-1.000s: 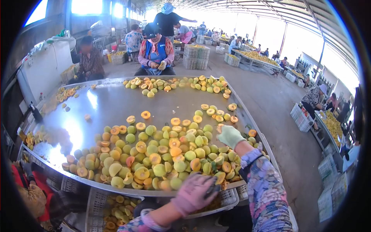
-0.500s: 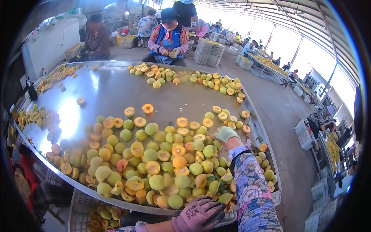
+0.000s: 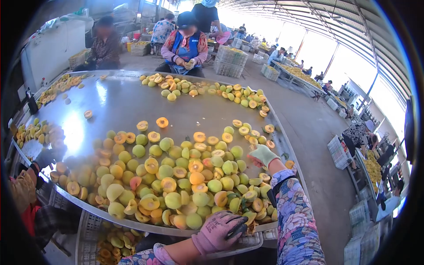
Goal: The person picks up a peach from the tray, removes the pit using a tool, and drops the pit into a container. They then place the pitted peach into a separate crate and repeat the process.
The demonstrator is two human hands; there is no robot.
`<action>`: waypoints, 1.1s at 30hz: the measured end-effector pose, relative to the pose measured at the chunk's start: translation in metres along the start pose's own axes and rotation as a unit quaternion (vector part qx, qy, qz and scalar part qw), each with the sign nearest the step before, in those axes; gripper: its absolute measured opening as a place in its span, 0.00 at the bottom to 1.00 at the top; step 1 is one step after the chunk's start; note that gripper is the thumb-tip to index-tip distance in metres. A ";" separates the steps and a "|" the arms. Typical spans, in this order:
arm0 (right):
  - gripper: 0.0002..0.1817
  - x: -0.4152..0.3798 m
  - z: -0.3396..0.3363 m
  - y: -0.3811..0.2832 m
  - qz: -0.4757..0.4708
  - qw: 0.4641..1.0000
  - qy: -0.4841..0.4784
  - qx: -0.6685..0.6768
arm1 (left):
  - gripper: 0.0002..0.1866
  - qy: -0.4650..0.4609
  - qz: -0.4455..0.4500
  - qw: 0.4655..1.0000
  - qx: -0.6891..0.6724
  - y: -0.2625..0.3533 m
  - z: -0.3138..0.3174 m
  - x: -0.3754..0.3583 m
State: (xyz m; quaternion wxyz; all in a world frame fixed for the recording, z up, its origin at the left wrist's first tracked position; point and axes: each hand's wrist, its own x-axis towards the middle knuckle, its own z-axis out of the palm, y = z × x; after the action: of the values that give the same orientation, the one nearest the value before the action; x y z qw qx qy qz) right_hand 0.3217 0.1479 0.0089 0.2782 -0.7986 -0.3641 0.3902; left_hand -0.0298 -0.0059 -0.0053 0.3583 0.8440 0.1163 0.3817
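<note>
The person's right hand (image 3: pixel 263 155), in a pale green glove, rests at the far right edge of the heap of halved peaches (image 3: pixel 176 176) on the steel counter (image 3: pixel 128 104), its fingers curled loosely together over the fruit; whether they pinch a piece cannot be told. The left hand (image 3: pixel 218 232), in a pink glove, sits at the counter's near rim, fingers closed around a dark-handled tool (image 3: pixel 236 230). A white crate (image 3: pixel 88 229) below holds more halves.
</note>
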 end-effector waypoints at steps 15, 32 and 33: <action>0.29 0.065 0.046 -0.024 -0.111 0.920 0.061 -0.370 | 0.21 -0.058 0.005 0.998 -0.005 0.008 -0.007 -0.001; 0.25 -0.272 0.058 0.024 0.020 0.864 -0.238 0.444 | 0.38 0.054 -0.201 0.867 -0.452 -0.016 0.018 0.010; 0.27 -0.276 0.066 0.045 -0.010 0.810 -0.311 0.497 | 0.40 0.022 -0.105 0.913 -0.394 -0.017 0.024 0.007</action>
State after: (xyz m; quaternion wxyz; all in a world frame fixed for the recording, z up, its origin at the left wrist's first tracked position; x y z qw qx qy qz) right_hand 0.1650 -0.0881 0.0570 0.5133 -0.3837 -0.1951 0.7424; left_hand -0.0061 -0.0029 -0.0242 0.6972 0.6085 0.0517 0.3754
